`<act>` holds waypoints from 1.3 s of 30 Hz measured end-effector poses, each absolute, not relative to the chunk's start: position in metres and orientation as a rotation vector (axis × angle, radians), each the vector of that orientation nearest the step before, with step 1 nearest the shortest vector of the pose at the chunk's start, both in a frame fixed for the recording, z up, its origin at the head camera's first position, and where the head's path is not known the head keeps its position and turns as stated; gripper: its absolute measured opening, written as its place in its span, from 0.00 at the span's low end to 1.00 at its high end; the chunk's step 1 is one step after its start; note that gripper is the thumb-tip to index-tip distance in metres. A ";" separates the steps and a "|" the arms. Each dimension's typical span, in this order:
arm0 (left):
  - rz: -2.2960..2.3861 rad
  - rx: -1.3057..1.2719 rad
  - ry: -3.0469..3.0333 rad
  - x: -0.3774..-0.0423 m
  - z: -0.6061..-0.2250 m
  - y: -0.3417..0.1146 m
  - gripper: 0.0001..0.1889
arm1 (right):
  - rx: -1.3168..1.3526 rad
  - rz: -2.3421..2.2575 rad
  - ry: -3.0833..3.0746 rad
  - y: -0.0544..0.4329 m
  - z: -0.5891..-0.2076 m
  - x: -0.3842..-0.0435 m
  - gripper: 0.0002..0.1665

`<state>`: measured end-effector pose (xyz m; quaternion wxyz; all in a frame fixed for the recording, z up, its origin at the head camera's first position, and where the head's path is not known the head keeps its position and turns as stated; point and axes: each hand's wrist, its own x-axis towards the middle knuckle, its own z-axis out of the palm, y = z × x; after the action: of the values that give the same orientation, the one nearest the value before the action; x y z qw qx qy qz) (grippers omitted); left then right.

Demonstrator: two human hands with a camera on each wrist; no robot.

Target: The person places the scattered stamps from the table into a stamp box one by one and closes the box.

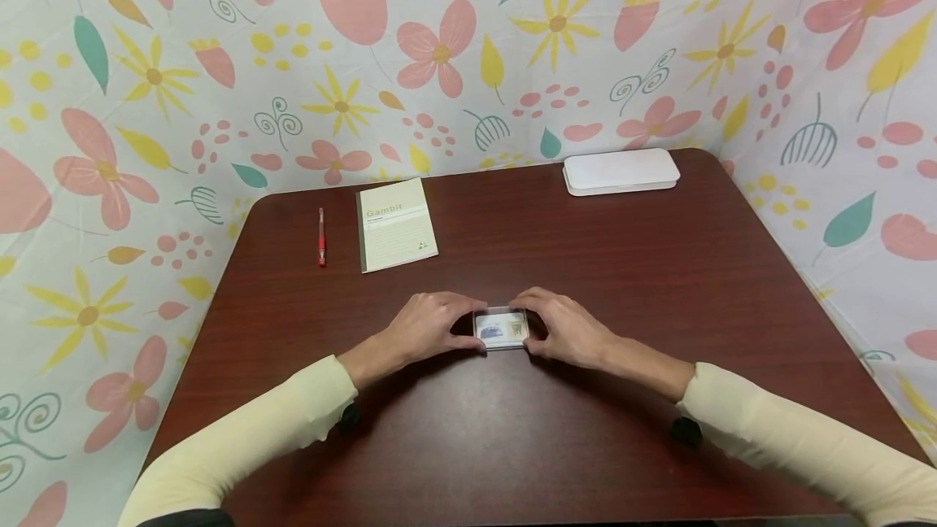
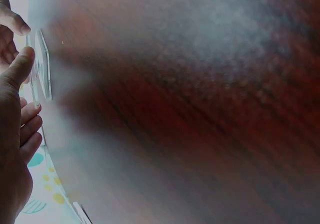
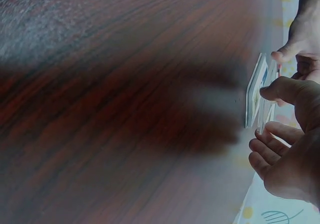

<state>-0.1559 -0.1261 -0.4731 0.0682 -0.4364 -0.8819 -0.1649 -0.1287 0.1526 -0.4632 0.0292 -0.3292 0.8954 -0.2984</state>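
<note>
My left hand (image 1: pixel 430 325) and my right hand (image 1: pixel 569 328) pinch opposite short ends of a clear rectangular cover (image 3: pixel 271 73), thumbs at the near edge and fingers at the far one. Just beneath it lies a flat, clear-edged case (image 2: pixel 45 68) on the table. A narrow gap shows between the two pieces in both wrist views. Through the cover, the head view shows a white card (image 1: pixel 501 328) with a blue picture on its left and a brownish one on its right. Its print is too small to read.
The dark red-brown table (image 1: pixel 483 446) has a cream notebook (image 1: pixel 398 238) marked "Gambit" at the back left. Left of that lies a red pen (image 1: pixel 321 238). A white oblong case (image 1: pixel 621 171) sits at the back right, near the flowered cloth (image 1: pixel 439 31) around the table.
</note>
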 end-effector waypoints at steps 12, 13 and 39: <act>-0.483 -1.346 -2.616 -0.154 -0.475 -0.126 0.32 | -1.015 -0.903 2.769 0.153 -0.465 -0.126 0.34; -0.482 -1.350 -2.614 -0.154 -0.475 -0.126 0.32 | -1.015 -0.904 2.769 0.153 -0.465 -0.126 0.34; -0.476 -1.378 -2.577 -0.155 -0.481 -0.126 0.30 | -1.027 -0.890 2.772 0.152 -0.469 -0.127 0.32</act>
<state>-0.1549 -0.1259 -0.4806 0.0900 -0.4635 -0.8668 -0.1602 -0.1266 0.1519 -0.4689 0.0271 -0.3326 0.8975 -0.2882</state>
